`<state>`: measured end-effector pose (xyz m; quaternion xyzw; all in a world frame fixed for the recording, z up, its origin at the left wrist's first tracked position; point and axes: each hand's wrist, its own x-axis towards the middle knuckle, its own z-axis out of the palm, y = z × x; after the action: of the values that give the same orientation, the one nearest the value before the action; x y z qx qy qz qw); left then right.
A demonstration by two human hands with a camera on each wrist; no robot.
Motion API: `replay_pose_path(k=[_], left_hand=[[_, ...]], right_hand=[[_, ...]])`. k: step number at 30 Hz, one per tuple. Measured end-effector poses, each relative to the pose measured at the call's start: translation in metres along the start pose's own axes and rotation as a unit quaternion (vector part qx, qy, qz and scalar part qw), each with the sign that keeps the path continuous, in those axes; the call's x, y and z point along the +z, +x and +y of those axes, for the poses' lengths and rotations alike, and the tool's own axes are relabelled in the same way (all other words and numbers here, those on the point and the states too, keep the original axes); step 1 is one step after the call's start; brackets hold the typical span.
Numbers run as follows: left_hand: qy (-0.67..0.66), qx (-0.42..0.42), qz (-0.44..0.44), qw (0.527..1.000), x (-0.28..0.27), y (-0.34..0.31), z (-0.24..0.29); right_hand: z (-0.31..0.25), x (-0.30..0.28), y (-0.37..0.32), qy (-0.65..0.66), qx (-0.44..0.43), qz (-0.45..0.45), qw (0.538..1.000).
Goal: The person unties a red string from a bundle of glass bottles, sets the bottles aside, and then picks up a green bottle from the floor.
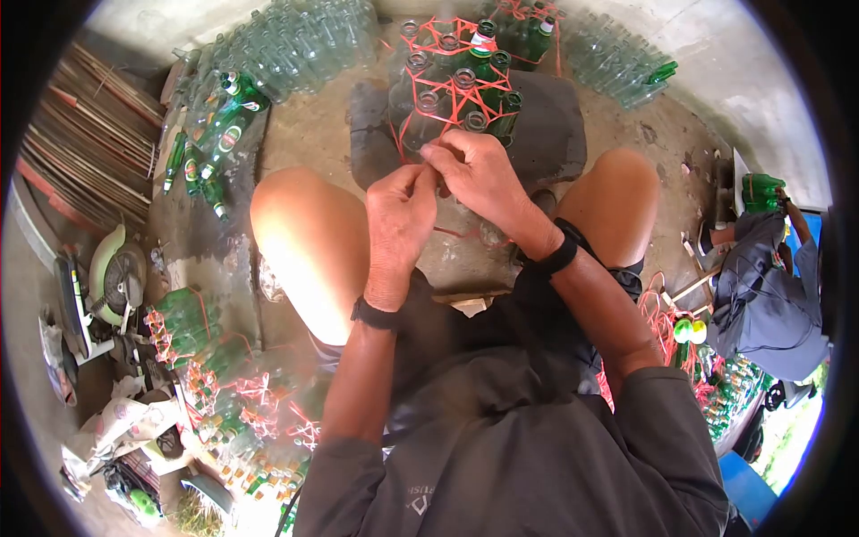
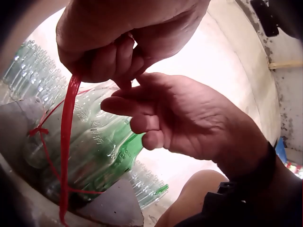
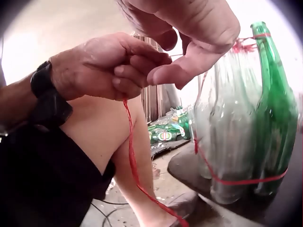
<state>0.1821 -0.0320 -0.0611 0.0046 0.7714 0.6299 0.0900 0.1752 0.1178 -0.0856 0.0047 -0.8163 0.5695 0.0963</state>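
My left hand (image 1: 401, 213) grips a red plastic string (image 3: 134, 163) in curled fingers, and its length hangs down below the fist. Close against it, my right hand (image 1: 486, 176) has its thumb and forefinger at the left fingertips, its other fingers loosely bent. Whether the right fingers pinch the string I cannot tell. Just beyond both hands stands a bundle of clear and green glass bottles, with a green bottle (image 3: 276, 118) at one side in the right wrist view. Red string (image 3: 246, 181) runs round the bottles low down and crisscrosses between their necks.
The bundle stands on a dark slab (image 1: 550, 116) between my knees. Behind are rows of clear bottles (image 1: 304, 45), with loose green bottles (image 1: 228, 139) lying at the left. More tied bottles (image 1: 188, 327) stand at lower left. Another person (image 1: 769, 277) is at the right.
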Motion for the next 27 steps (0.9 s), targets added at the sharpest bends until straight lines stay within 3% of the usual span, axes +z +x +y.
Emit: replay_pose_path(k=[2, 4, 5, 7, 8, 10, 12, 15, 17, 18, 20, 27], left_hand=[[0.002, -0.007, -0.021, 1.000, -0.004, 0.001, 0.001], [0.088, -0.006, -0.082, 0.993, -0.012, 0.006, 0.006], [0.088, -0.004, -0.083, 0.993, -0.015, 0.010, 0.007], [0.170, 0.120, -0.057, 0.976, -0.022, 0.019, 0.007], [0.170, 0.122, -0.058, 0.976, -0.022, 0.028, 0.006], [0.175, 0.185, 0.007, 0.967, -0.019, 0.050, 0.005], [0.201, 0.161, -0.012, 0.966, -0.015, 0.063, 0.009], [0.245, 0.215, -0.013, 0.945, -0.002, 0.077, 0.007], [0.272, 0.337, -0.009, 0.901, 0.004, 0.084, -0.003], [0.273, 0.337, -0.011, 0.901, 0.005, 0.087, -0.005], [0.190, 0.255, -0.034, 0.947, 0.006, 0.092, -0.010], [0.222, 0.298, 0.021, 0.928, 0.013, 0.084, -0.007]], right_hand=[[0.006, 0.001, 0.000, -0.031, 0.012, 0.014, 0.999], [0.007, -0.001, -0.001, -0.042, 0.008, 0.017, 0.999], [0.007, -0.003, -0.002, -0.053, 0.003, 0.019, 0.998], [0.005, -0.008, -0.002, -0.037, 0.011, -0.002, 0.999], [0.004, -0.010, -0.002, -0.019, 0.020, -0.025, 0.999], [-0.003, -0.012, -0.002, 0.026, 0.054, -0.038, 0.997], [-0.005, -0.013, -0.003, 0.071, 0.088, -0.052, 0.992], [0.004, -0.012, -0.005, 0.009, 0.028, -0.043, 0.999], [0.011, -0.008, -0.005, -0.037, -0.031, -0.005, 0.999], [0.010, -0.008, -0.005, -0.036, -0.029, -0.003, 0.999], [0.008, -0.009, -0.006, -0.096, -0.064, 0.013, 0.993], [0.000, -0.014, 0.000, -0.091, -0.099, 0.022, 0.991]])
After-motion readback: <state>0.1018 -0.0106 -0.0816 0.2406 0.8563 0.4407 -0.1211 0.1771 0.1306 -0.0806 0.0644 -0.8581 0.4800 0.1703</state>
